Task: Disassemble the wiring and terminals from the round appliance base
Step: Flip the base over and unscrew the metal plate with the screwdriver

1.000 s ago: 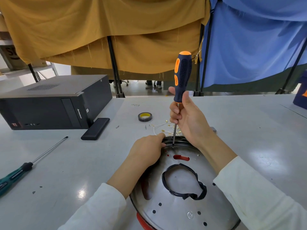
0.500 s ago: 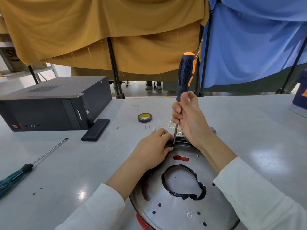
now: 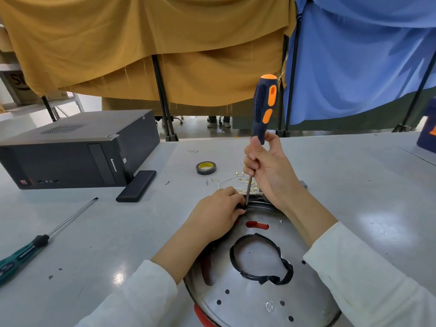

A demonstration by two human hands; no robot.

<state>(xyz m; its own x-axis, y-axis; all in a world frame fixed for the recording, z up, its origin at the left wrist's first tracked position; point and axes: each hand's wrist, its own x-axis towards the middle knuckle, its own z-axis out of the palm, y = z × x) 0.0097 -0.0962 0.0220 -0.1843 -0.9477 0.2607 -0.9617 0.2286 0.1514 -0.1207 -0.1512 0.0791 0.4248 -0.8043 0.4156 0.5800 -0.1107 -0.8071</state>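
**Screwdriver Applied at Far Rim of Round Base**

The round metal appliance base (image 3: 257, 274) lies flat on the grey table (image 3: 118, 232), directly in front of the person. A loop of black tape or cable (image 3: 262, 258) rests on its upper face.

The right hand (image 3: 269, 171) curls its fingers and thumb around the lower handle and upper shaft of the black-and-orange screwdriver (image 3: 264, 107), which stands nearly upright. Its tip meets the far rim of the base.

The left hand (image 3: 219, 213) rests on the rim beside the tip, fingers curled onto a small dark part; what that part is cannot be determined.

Loose wires and brass terminals (image 3: 238, 180) lie just beyond the rim. A tape roll (image 3: 206, 168), a green-handled screwdriver (image 3: 35, 246) and a black computer case (image 3: 77, 149) also sit on the table.
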